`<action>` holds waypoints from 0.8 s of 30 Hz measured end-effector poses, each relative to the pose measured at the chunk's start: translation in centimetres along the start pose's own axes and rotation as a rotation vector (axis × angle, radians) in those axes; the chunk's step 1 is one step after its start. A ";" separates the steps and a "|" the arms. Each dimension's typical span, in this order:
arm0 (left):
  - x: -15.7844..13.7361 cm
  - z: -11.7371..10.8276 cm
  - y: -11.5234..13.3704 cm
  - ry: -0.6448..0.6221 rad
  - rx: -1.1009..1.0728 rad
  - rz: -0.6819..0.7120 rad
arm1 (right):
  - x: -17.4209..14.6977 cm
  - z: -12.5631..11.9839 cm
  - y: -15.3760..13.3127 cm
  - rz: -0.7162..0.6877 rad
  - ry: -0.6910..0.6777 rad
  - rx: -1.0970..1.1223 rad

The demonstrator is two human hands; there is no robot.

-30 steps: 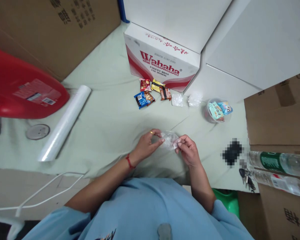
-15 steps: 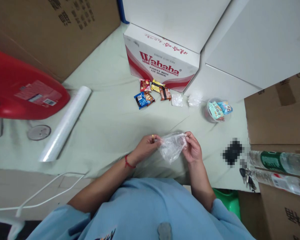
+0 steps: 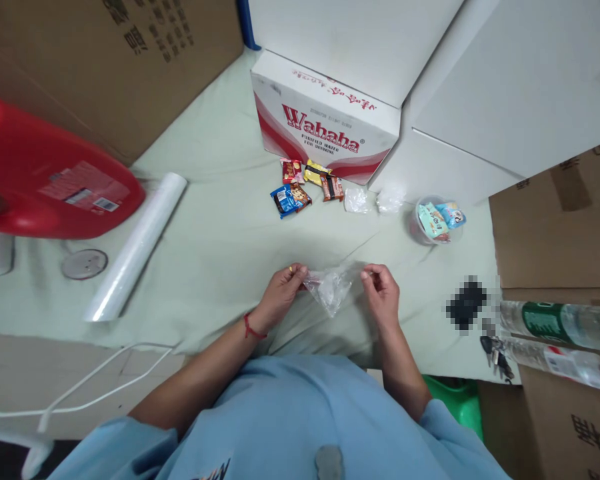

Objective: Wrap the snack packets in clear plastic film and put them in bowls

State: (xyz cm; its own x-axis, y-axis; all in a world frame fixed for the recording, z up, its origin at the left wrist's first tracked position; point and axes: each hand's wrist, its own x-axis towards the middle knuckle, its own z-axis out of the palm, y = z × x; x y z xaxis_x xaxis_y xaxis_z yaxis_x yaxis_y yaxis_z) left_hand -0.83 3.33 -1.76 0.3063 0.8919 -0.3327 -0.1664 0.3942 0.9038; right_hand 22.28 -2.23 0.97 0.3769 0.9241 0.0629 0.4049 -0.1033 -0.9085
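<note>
A thin clear plastic bag (image 3: 330, 288) is stretched between my hands, hanging to a point just in front of my body. My left hand (image 3: 286, 285), with a ring and a red cord at the wrist, pinches its left edge. My right hand (image 3: 381, 288) has its thumb and forefinger closed at the bag's right upper edge, where the film is so faint that its outline blurs. Beyond the hands lie small snack packets: a blue one (image 3: 290, 199), a red one (image 3: 292, 171), a yellow one (image 3: 314, 172) and a brown one (image 3: 332, 187). Two crumpled clear plastic bundles (image 3: 357, 200) lie beside them.
Behind the snacks stands a Wahaba-type water carton (image 3: 325, 127). To the right are a clear tub (image 3: 420, 230) of packets, keys (image 3: 497, 360) and plastic bottles (image 3: 560, 325). A plastic film roll (image 3: 137, 247), a round lid (image 3: 85, 264) and a red jug (image 3: 55, 173) occupy the left.
My left hand has moved slightly left. The right hand's fingers have shifted left along the bag's edge, and the bag hangs smaller and more gathered between the hands.
</note>
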 end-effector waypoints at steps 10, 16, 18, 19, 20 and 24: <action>-0.2 -0.8 0.2 0.088 0.245 0.047 | 0.5 3.0 1.0 0.068 -0.266 -0.025; 0.9 -1.5 1.4 -0.034 0.618 0.155 | 0.2 1.4 -0.1 -0.046 -0.325 -0.061; 1.2 -1.9 1.6 0.035 0.575 0.114 | 0.1 0.2 -0.1 -0.060 -0.304 -0.078; 1.3 -2.1 1.6 0.084 0.533 0.102 | 0.1 -0.5 0.0 -0.059 -0.286 -0.084; 1.5 -2.4 1.5 0.130 0.479 0.096 | 0.0 -1.2 0.1 -0.056 -0.265 -0.091; 1.8 -2.9 1.0 0.271 0.207 0.054 | -0.3 -3.9 0.4 -0.092 -0.174 -0.140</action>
State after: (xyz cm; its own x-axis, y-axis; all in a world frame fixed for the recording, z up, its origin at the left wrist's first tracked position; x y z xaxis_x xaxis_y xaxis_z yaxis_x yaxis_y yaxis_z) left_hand -3.13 5.98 -2.25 0.0376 0.9476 -0.3171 0.0269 0.3163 0.9483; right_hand 25.59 -3.97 2.25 0.1889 0.9802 0.0599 0.5467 -0.0543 -0.8355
